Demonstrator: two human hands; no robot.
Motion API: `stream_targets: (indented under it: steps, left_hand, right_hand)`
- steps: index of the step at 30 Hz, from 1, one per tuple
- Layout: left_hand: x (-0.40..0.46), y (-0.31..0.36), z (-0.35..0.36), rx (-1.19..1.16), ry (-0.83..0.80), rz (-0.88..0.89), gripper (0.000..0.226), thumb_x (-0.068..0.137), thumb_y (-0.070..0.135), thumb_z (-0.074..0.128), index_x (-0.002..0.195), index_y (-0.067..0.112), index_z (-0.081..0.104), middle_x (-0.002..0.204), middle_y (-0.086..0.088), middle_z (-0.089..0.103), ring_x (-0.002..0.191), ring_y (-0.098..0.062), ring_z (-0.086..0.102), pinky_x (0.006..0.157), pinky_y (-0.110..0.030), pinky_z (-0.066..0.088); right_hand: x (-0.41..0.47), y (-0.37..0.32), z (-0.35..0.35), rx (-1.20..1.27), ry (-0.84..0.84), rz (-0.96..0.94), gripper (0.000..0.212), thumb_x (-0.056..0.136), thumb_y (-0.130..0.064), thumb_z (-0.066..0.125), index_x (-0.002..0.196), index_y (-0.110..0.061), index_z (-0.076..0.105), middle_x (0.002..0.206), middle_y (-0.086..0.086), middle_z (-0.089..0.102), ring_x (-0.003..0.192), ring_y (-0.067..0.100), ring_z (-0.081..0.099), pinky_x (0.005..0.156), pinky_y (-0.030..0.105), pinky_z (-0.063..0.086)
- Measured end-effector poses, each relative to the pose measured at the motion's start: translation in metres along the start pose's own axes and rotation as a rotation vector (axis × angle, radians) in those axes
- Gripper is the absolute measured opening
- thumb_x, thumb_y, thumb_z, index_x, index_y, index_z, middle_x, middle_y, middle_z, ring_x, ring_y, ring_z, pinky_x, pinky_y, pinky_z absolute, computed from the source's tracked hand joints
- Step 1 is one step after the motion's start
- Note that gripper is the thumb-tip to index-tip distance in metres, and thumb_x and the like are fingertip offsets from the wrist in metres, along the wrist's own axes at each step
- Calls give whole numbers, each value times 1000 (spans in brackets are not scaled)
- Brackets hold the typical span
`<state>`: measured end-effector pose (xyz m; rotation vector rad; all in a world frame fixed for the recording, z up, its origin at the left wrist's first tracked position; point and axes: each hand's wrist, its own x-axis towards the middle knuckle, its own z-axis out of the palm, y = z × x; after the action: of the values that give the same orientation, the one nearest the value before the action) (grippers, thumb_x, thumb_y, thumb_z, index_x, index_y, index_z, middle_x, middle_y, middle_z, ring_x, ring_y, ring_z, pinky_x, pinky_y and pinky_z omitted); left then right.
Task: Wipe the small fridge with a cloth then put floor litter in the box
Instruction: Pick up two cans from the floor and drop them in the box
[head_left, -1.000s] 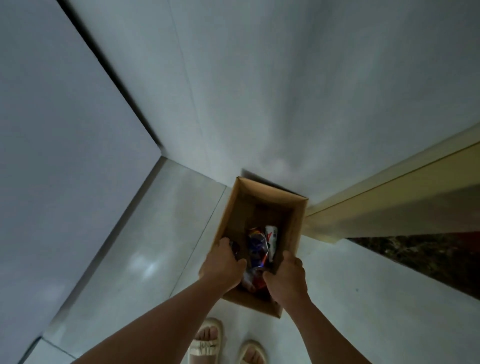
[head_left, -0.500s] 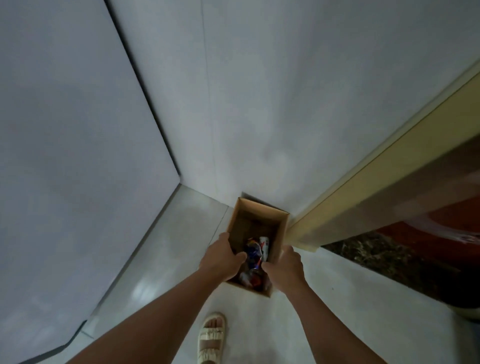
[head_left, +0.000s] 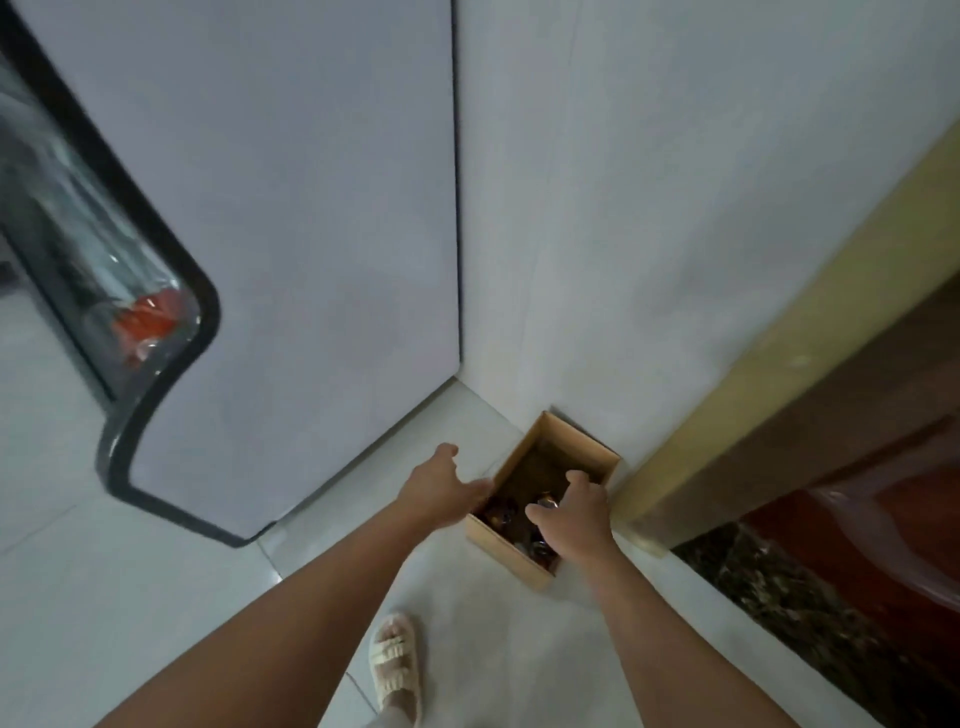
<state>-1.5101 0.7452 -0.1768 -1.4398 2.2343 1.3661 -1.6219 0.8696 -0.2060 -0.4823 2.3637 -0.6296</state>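
Box (head_left: 563, 441): cardboard, open-topped, on the floor (head_left: 457, 582), tucked into the corner where the wall (head_left: 675, 208) meets the yellow door frame (head_left: 779, 364); likely parked there to stay out of the walkway.
Litter (head_left: 501, 512): dark crumpled wrappers lying low inside the box, too dim to identify piece by piece.
Left hand (head_left: 441, 486): just beside the box's left wall, fingers spread and straight, grip holding nothing; whether touching the cardboard, cannot tell.
Right hand (head_left: 574, 512): hovering over the box's near end, fingers loosely curled and apart, grip apparently empty; contact with the rim not clear.
Fridge (head_left: 291, 234): pale side panel on the left, dark-framed glass door (head_left: 130, 312) blurred, nothing wiping it.
Sandal (head_left: 395, 660): on the floor, short of the box.
Stage, judged: litter seemingly in, hands flanking the box perhaps to steady or release it.
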Motion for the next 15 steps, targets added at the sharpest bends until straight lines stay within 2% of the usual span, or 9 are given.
stream_targets:
  steps: [4, 9, 13, 15]
  left_hand:
    - [-49, -21, -26, -98, 49, -41, 75, 84, 42, 62, 143, 17, 25, 144, -8, 41, 127, -24, 44, 102, -33, 40]
    - [-102, -56, -62, -172, 141, -86, 74, 85, 41, 61, 144, 14, 26, 145, -9, 40, 129, -26, 42, 107, -38, 36]
    - [-141, -96, -91, -254, 231, -136, 72, 86, 39, 61, 143, 12, 26, 145, -11, 39, 129, -28, 41, 107, -40, 36]
    - [-161, -120, -108, -300, 284, -171, 74, 85, 39, 62, 143, 12, 26, 145, -11, 38, 129, -29, 41, 108, -42, 36]
  right_hand:
    - [-39, -27, 4, -40, -53, -76, 70, 80, -30, 67, 138, -11, 32, 137, 13, 36, 124, 31, 42, 105, 41, 40]
    - [-76, -65, 26, -98, -133, -191, 74, 82, -34, 67, 141, -9, 29, 141, 15, 34, 128, 30, 40, 97, 32, 40]
    - [-108, -99, 58, -158, -199, -255, 75, 81, -32, 66, 141, -8, 28, 141, 16, 34, 129, 32, 38, 102, 39, 42]
    - [-128, -117, 79, -198, -218, -280, 74, 81, -32, 66, 140, -9, 29, 140, 16, 33, 128, 33, 37, 102, 38, 41]
